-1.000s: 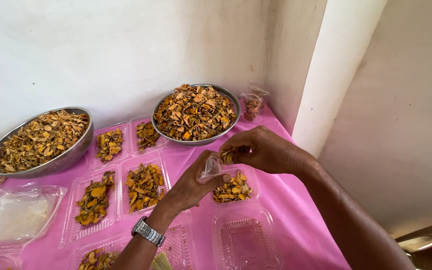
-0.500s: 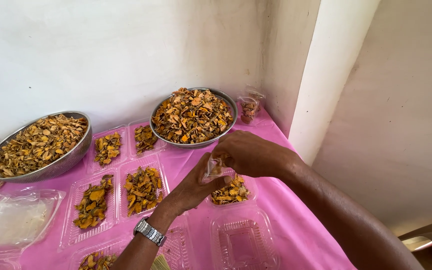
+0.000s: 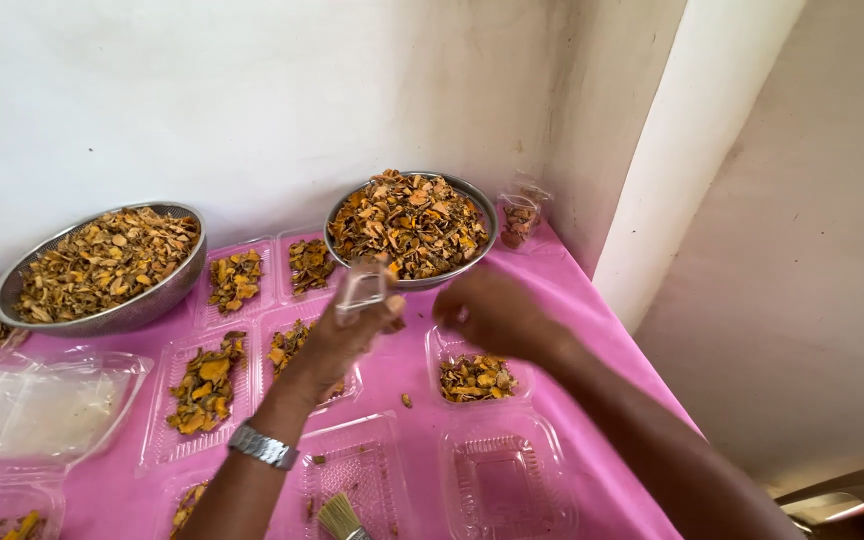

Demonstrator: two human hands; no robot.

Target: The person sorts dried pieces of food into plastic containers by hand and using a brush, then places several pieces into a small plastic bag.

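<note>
The small clear cup [image 3: 360, 292], pinched in our left hand [image 3: 347, 335], has lifted; our right hand [image 3: 492, 315], fingers curled, has let go.

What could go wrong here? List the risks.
1. The left hand holds a small clear scoop over the pink table cover; pieces may spill, as one stray piece already lies there.
2. The right hand hovers close over the filled clear tray and could knock it.
3. The heaped metal bowl could shed pieces.
</note>
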